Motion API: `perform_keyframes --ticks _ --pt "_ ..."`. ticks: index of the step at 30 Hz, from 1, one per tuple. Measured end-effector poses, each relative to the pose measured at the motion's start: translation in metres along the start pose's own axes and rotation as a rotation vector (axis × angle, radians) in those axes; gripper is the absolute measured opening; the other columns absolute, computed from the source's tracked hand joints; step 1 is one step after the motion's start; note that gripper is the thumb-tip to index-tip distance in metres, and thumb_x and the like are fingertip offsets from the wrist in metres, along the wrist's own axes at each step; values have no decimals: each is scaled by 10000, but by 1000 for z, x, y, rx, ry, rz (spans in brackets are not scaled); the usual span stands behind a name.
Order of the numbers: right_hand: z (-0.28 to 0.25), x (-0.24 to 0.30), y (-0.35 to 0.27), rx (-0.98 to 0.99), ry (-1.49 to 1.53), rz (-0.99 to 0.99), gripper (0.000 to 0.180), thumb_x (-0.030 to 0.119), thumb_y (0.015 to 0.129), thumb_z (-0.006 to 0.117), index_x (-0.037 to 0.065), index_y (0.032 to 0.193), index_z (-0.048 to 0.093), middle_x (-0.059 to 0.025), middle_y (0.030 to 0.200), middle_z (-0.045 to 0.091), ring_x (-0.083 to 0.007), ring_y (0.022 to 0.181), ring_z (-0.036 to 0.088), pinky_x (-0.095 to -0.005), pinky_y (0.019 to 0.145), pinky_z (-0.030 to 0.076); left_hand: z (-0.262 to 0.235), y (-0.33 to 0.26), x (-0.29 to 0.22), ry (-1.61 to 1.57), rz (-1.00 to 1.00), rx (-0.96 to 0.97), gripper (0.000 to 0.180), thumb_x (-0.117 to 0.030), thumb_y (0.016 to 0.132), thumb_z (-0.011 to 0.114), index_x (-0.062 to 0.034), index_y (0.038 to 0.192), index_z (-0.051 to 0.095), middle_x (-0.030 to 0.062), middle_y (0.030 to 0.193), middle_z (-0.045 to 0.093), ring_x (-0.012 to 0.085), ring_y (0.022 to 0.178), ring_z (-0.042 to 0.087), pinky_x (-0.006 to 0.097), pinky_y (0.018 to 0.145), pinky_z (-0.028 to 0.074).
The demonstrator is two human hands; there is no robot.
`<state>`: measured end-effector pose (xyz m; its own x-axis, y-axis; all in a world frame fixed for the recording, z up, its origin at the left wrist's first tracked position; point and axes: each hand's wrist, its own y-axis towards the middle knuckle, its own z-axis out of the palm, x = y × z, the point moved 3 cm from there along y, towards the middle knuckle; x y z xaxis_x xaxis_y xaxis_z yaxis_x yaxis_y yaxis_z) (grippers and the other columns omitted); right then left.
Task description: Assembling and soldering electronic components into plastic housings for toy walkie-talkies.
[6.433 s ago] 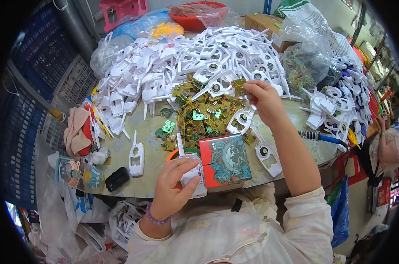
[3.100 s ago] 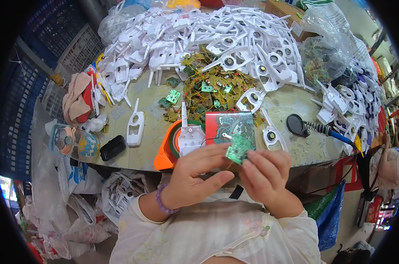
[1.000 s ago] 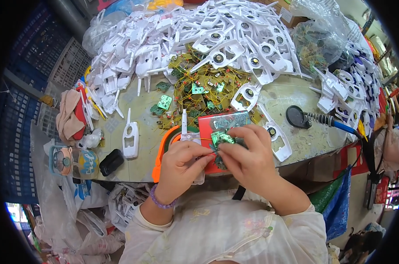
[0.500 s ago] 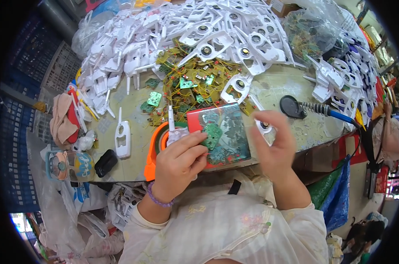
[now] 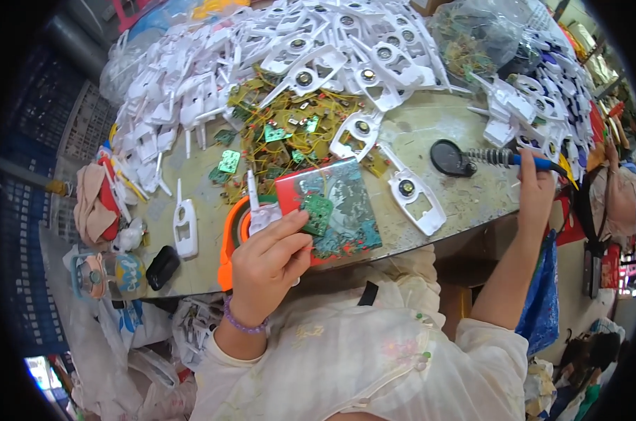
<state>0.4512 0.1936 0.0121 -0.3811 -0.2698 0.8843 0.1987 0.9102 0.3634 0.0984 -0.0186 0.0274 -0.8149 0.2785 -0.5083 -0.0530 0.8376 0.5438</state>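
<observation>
My left hand pinches a small green circuit board by its edge. That board is over a dark, glossy, red-edged pad at the table's front. Over on the right, my right hand has its fingers closed on the blue handle of a soldering iron. The iron's front end is inside the metal coil of a stand with a round black base. Beside my left hand lies an orange ring-shaped item, with a white plastic part partly hidden by my fingers.
White plastic housings pile up across the back. In front sits a heap of circuit boards with yellow wires. Single housings lie at left and right. A bottle and black case stand near the left edge.
My right hand has moved from beside the pad out to the right and closed on the soldering iron's handle. My left hand still holds the circuit board.
</observation>
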Motion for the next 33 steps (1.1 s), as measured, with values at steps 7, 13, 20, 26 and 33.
perform_keyframes --ticks 7,13,20,26,33 --pt "-100 63 -70 -750 -908 -433 156 146 912 523 21 965 602 -47 721 530 -177 600 491 -298 599 403 3 4 -5 -33 -28 -5 164 18 681 713 -17 824 641 122 1017 681 262 953 668 314 747 555" --pt "0 73 -141 4 614 -565 286 339 942 510 84 827 447 -14 582 424 -135 489 409 -286 458 305 2 -1 0 16 -56 -28 169 31 674 703 -19 817 630 119 1018 681 259 954 668 315 750 555" --pt "41 87 -157 382 563 -678 336 410 958 460 81 911 408 -32 613 463 -160 488 441 -271 454 379 4 0 -4 48 -44 -40 166 42 668 693 -19 805 621 115 1015 681 256 952 668 315 744 555" --pt "55 84 -159 402 569 -792 297 353 964 468 57 959 445 -44 589 457 -155 412 414 -284 380 354 6 0 -5 61 -40 -38 167 37 671 694 -17 807 614 113 1022 678 262 951 667 318 745 556" --pt "61 82 -163 391 622 -854 313 342 959 481 32 1005 472 -37 597 473 -157 406 428 -282 373 353 5 -1 -6 63 -38 -38 167 36 671 695 -17 808 615 115 1026 676 266 953 667 320 748 557"
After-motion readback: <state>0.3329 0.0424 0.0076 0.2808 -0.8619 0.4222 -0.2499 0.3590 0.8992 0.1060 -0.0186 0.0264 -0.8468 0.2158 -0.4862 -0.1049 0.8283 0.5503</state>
